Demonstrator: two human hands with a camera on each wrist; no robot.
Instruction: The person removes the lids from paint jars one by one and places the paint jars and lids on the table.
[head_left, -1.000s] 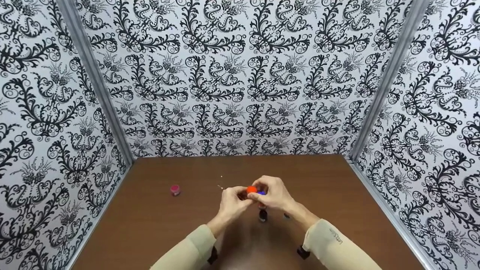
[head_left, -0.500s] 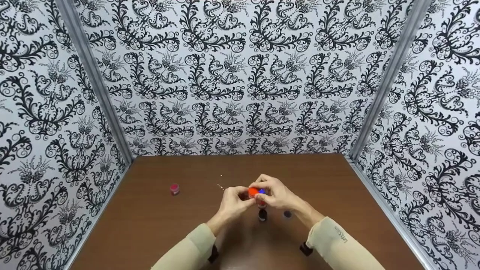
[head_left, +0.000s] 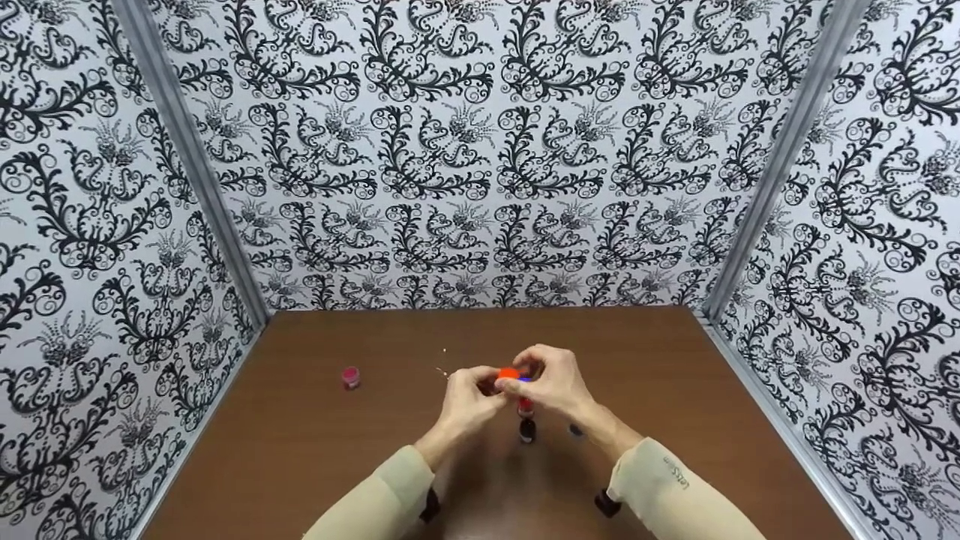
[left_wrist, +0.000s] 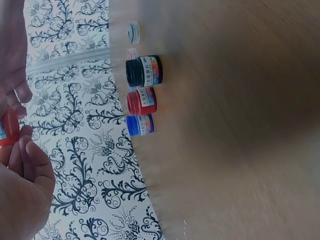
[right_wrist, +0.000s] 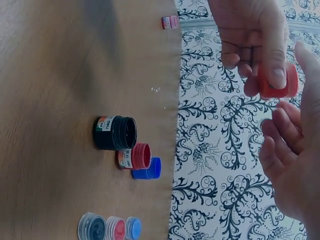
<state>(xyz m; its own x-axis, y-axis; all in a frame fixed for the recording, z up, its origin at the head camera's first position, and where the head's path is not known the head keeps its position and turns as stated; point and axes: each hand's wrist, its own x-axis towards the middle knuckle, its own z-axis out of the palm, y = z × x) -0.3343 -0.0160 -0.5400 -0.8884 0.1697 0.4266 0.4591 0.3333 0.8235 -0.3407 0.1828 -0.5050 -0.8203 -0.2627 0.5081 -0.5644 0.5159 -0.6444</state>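
**A:** ok so where's the jar and what are the hands doing?

**B:** Left hand (head_left: 469, 405) is pinching the body of an orange-red jar (left_wrist: 10, 126), thumb on its side. Right hand (head_left: 559, 386) has its thumb against the cap (head_left: 508, 372), fingers curled round it. The fingertips are half hidden, so I can't tell how tight that pinch is.

**A:** which way's it pointing?

**B:** Roughly upright, cap on top, up off the bench (head_left: 337, 465). Key bit imo: long axis goes up and down, left's on the body, right's on the cap, so neither hand is really nearer.

**A:** anything else around?

**B:** Below them, black jar (right_wrist: 106, 135), red jar (right_wrist: 126, 158) and blue jar (right_wrist: 145, 174) stand uncapped in a row, black nearest the person. Dark lid (right_wrist: 96, 229), red lid (right_wrist: 118, 229) and blue lid (right_wrist: 133, 228) lie off to the right. White bits (right_wrist: 156, 90) just past the left hand, pink jar (head_left: 350, 378) well off left.
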